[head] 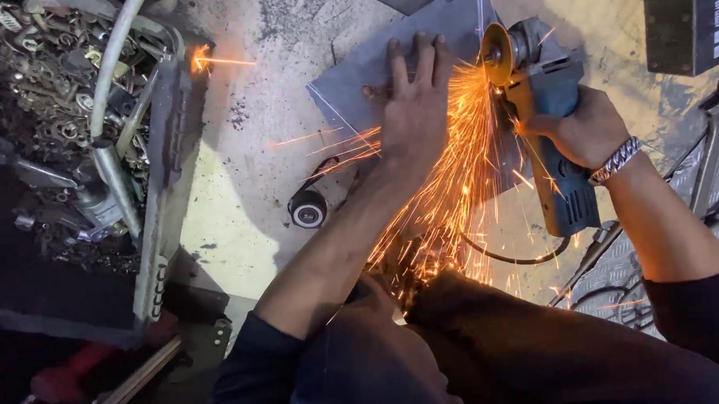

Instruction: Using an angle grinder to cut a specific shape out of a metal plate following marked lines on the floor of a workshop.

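Observation:
My left hand (414, 103) lies flat, fingers spread, on a grey metal sheet (354, 73) that rests on the concrete floor. My right hand (576, 128), with a metal bracelet at the wrist, grips a blue angle grinder (557, 137). The grinder's yellow-orange disc (496, 55) meets the sheet just right of my left fingers. A stream of orange sparks (448, 190) sprays back toward my knees.
A crate of scrap metal parts (73, 117) with a white hose stands at the left. A small black tape measure (308, 208) lies on the floor near my left forearm. The grinder's black cord (511, 258) loops below. A dark box (691, 18) sits top right, and patterned metal plate (698, 179) lies at right.

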